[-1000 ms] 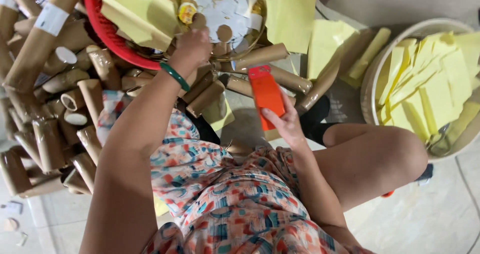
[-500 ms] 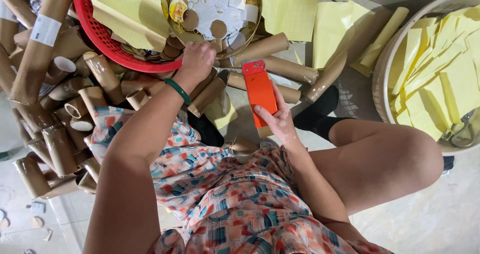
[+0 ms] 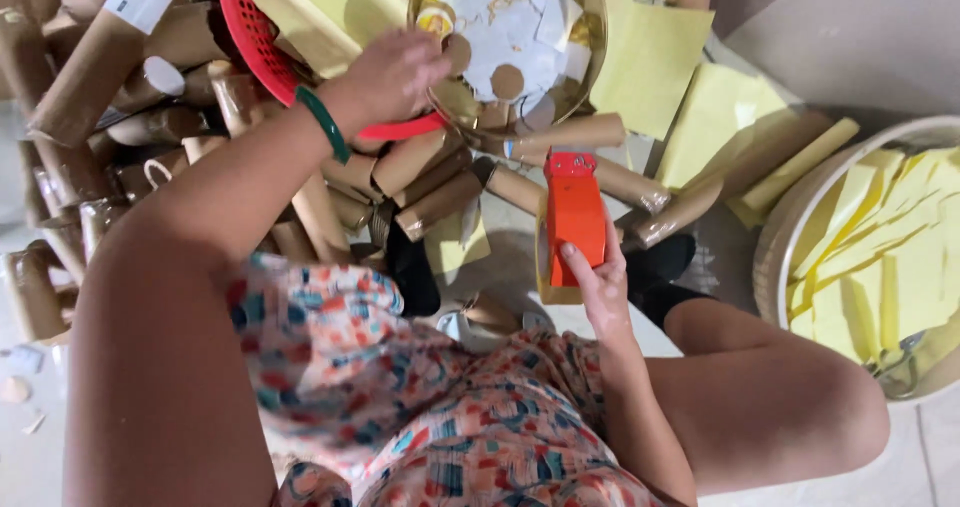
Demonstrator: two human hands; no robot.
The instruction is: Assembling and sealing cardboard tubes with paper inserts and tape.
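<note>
My right hand (image 3: 603, 289) grips an orange tape dispenser (image 3: 573, 217), held upright over the floor in front of my knee. My left hand (image 3: 392, 72), with a green bangle at the wrist, reaches forward and rests on the edge of a shiny gold-coloured bowl (image 3: 592, 47) that holds white paper scraps and small brown discs. Whether its fingers hold anything is hidden. Brown cardboard tubes (image 3: 430, 182) lie just below that hand.
A red plastic basket (image 3: 240, 27) with yellow sheets sits at top left. Several more cardboard tubes (image 3: 90, 117) pile along the left. Yellow paper sheets (image 3: 650, 62) lie past the bowl, and a round cream tub (image 3: 775, 257) of yellow sheets stands at right.
My left hand has slid from the tubes up onto the gold bowl's edge. The right hand keeps hold of the dispenser, now closer to the camera.
</note>
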